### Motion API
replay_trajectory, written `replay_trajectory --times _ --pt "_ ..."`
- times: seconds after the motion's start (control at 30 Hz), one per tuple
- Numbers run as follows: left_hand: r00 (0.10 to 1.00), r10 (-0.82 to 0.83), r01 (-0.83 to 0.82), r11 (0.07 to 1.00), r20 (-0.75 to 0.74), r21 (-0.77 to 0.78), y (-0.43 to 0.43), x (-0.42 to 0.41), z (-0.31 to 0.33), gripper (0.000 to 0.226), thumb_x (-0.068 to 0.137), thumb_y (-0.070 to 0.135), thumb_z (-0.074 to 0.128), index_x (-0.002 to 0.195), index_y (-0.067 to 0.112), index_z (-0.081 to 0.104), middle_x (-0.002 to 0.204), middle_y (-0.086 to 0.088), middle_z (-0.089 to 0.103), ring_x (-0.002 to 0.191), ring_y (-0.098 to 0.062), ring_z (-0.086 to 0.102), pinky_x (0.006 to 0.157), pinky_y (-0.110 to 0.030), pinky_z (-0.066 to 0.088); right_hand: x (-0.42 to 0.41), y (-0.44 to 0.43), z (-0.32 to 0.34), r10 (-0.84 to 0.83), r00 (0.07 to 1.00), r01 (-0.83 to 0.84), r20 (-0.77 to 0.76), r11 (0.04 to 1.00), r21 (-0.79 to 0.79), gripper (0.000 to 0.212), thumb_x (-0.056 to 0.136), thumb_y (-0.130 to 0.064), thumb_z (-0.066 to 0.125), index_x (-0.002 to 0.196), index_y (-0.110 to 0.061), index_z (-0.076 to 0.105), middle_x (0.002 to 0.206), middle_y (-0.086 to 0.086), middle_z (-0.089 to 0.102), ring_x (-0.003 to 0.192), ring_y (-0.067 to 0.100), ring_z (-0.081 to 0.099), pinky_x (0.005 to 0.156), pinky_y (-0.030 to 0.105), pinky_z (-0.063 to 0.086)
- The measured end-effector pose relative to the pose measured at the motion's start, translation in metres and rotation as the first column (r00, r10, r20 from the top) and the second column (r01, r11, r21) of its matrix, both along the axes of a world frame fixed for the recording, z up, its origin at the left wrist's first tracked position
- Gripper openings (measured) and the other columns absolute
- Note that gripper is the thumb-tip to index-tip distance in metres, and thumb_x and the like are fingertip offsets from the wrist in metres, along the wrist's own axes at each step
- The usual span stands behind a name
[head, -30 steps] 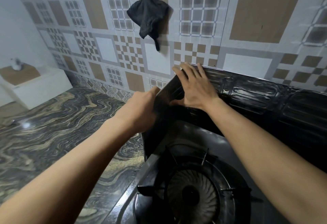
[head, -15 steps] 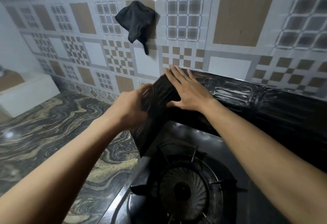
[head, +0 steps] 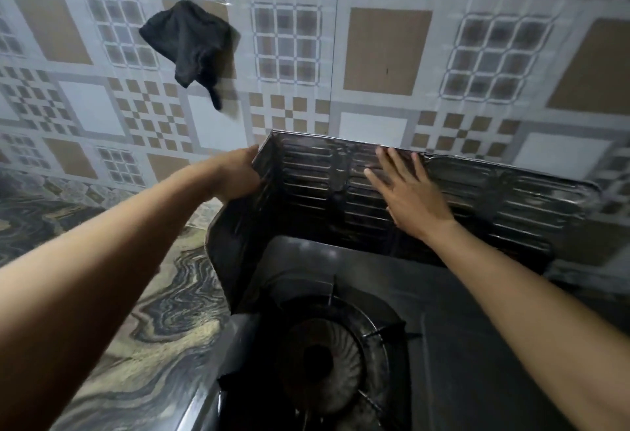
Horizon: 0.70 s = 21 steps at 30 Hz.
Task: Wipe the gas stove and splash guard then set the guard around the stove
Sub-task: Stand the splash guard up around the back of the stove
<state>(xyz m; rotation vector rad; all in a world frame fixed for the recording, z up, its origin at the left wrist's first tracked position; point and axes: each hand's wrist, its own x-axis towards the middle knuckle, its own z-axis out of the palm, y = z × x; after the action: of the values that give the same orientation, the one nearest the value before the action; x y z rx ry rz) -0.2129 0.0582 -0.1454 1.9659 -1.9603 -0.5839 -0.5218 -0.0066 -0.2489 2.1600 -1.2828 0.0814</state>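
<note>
A dark, ribbed foil splash guard [head: 313, 188] stands upright behind and to the left of the black gas stove [head: 460, 328]. Its back panel runs along the tiled wall and its left panel folds forward beside the burner [head: 324, 362]. My left hand [head: 238, 175] grips the outer side of the left panel near the top corner. My right hand [head: 405, 192] lies flat, fingers spread, against the inner face of the back panel. A dark cloth [head: 191, 42] hangs on the wall above and left of the guard.
A marbled brown and grey countertop [head: 153, 328] stretches to the left of the stove. The patterned tile wall [head: 385, 55] rises directly behind the guard. The guard's right end [head: 562, 212] reaches toward the right edge of view.
The left panel has swung outward to the left, opening the guard's corner. My right hand has slid right along the back panel. My view has shifted to the left and down.
</note>
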Motion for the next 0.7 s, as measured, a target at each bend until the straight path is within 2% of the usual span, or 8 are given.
replay_trajectory --times 0.07,0.17,0.23,0.33,0.43,0.57,0.63,0.7 --pt "0.995 -0.047 0.047 0.999 -0.085 -0.001 -0.004 0.001 -0.003 0.046 0.090 0.010 0.060 0.133 0.022 0.053 0.117 -0.008 0.064 0.109 -0.029 0.060 0.088 -0.040 0.049 -0.005 -0.001 -0.004 -0.033 0.999 0.033 -0.035 0.999 -0.001 0.088 0.088 0.000 0.052 0.158 -0.021 0.003 0.162 0.017 -0.019 0.149 0.035 -0.016 0.120 0.058 -0.002" --pt "0.984 -0.068 0.070 0.998 -0.165 0.003 -0.015 0.005 -0.007 0.039 0.093 0.012 0.059 0.130 0.022 0.055 0.113 -0.007 0.066 0.103 -0.027 0.063 0.087 -0.043 0.054 -0.014 -0.004 -0.007 -0.038 0.998 0.037 -0.053 0.999 -0.026 0.090 0.085 0.006 0.044 0.157 -0.022 -0.003 0.161 0.017 -0.020 0.149 0.035 -0.015 0.120 0.057 -0.001" --pt "0.991 -0.086 0.085 0.996 -0.103 -0.013 -0.020 0.005 -0.010 0.044 0.092 0.010 0.059 0.133 0.022 0.052 0.117 -0.007 0.065 0.107 -0.027 0.061 0.088 -0.041 0.050 -0.019 -0.006 -0.010 -0.041 0.998 0.037 -0.057 0.997 -0.067 0.094 0.083 0.008 0.047 0.158 -0.022 -0.001 0.162 0.017 -0.019 0.150 0.035 -0.013 0.120 0.057 0.001" --pt "0.996 -0.083 0.082 0.996 -0.036 -0.026 -0.025 0.002 -0.015 0.062 0.088 0.003 0.058 0.143 0.023 0.039 0.130 -0.014 0.060 0.123 -0.036 0.054 0.103 -0.047 0.044 -0.021 -0.006 -0.012 -0.060 0.993 0.052 -0.100 0.995 -0.080 0.095 0.082 0.007 0.042 0.157 -0.023 -0.008 0.161 0.017 -0.023 0.149 0.035 -0.015 0.120 0.057 -0.001" --pt "0.991 -0.069 0.075 0.996 0.119 -0.049 -0.031 0.003 -0.018 0.090 0.089 0.005 0.058 0.159 0.025 0.006 0.145 -0.020 0.050 0.130 -0.038 0.049 0.107 -0.043 0.040 -0.024 -0.009 -0.013 -0.053 0.991 0.040 -0.121 0.994 -0.106 0.094 0.085 0.006 0.042 0.157 -0.024 -0.010 0.162 0.016 -0.021 0.150 0.034 -0.016 0.120 0.055 -0.001" --pt "0.967 -0.088 0.102 0.994 0.241 -0.046 -0.033 0.000 -0.020 0.096 0.089 0.011 0.062 0.159 0.027 -0.001 0.141 -0.023 0.052 0.124 -0.040 0.052 0.099 -0.042 0.043 -0.027 -0.013 -0.013 -0.031 0.994 0.018 -0.106 0.992 -0.123 0.095 0.089 0.003 0.051 0.157 -0.026 -0.010 0.162 0.014 -0.020 0.150 0.032 -0.015 0.121 0.053 0.002" --pt "0.913 -0.056 0.096 0.992 0.405 -0.079 -0.025 -0.009 -0.019 0.099 0.090 0.022 0.063 0.158 0.025 -0.009 0.150 -0.025 0.038 0.133 -0.044 0.043 0.107 -0.050 0.041 -0.027 -0.014 -0.013 -0.016 0.994 0.005 -0.104 0.995 -0.104 0.096 0.086 0.007 0.050 0.157 -0.024 -0.007 0.162 0.016 -0.018 0.150 0.034 -0.014 0.121 0.054 0.002" --pt "0.826 -0.014 0.119 0.982 0.564 -0.149 -0.016 -0.027 -0.019 0.098 0.092 0.036 0.060 0.157 0.024 -0.012 0.162 -0.022 0.013 0.146 -0.046 0.020 0.113 -0.064 0.028 -0.030 -0.014 -0.009 0.035 0.996 -0.044 -0.083 0.993 -0.109 0.093 0.086 0.006 0.058 0.158 -0.018 0.005 0.163 0.019 -0.008 0.151 0.036 -0.006 0.121 0.055 0.005"
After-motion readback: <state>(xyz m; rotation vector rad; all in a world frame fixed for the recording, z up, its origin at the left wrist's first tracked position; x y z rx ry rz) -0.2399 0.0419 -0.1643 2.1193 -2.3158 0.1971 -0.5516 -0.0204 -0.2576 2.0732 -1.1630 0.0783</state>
